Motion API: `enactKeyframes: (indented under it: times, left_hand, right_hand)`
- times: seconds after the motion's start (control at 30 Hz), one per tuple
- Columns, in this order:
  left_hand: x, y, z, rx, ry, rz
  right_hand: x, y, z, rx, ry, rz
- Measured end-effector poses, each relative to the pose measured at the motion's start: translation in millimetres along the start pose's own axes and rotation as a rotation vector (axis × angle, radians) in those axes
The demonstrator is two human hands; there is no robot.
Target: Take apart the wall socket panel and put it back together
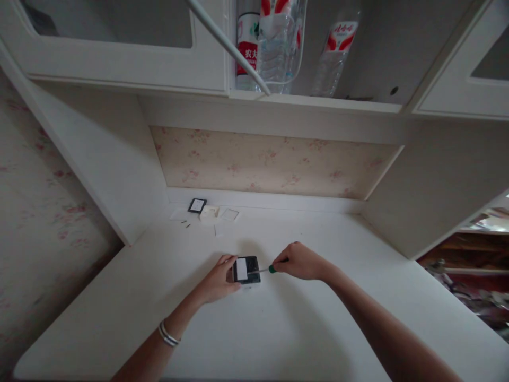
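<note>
My left hand (221,277) grips the left side of a small black box with a white panel (252,263), fingers at its far edge and thumb at its near edge. The box rests on the white desk. In my right hand (297,261) is a screwdriver (272,269) with a green handle. Its thin metal shaft points left, and the tip lies over the box's dark face beside the white panel. Whether the tip sits in a screw or a gap is too small to tell.
At the desk's back left lie a black-framed plate (197,205), a cream-coloured part (209,212), a thin square frame (230,214) and small dark screw-like pieces (185,224). Overhead, a shelf holds plastic bottles (334,53); a pale rod (228,45) slants down before it.
</note>
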State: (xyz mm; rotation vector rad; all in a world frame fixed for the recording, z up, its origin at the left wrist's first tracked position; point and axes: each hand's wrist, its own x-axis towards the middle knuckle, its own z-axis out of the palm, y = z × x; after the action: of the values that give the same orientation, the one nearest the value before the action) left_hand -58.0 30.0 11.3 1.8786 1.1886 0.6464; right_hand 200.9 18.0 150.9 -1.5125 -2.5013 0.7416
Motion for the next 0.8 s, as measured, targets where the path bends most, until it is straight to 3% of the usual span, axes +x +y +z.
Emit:
enactKeyframes:
  times: [0.2,0.47,0.57,0.8]
  left_hand:
    - [18,5,-12.6,0.086,-0.049,0.043]
    - [24,15,-16.0,0.176,-0.085,0.097]
    - [23,18,-16.6,0.200,-0.075,0.087]
    - [21,27,-18.1,0.253,-0.103,0.075]
  right_hand:
    - [-5,16,10,0.263,0.003,0.157]
    - [-9,1,18,-0.016,0.134,0.046]
    - [-13,-2,25,-0.020,0.190,0.043]
    - [-25,31,63,0.570,0.106,0.349]
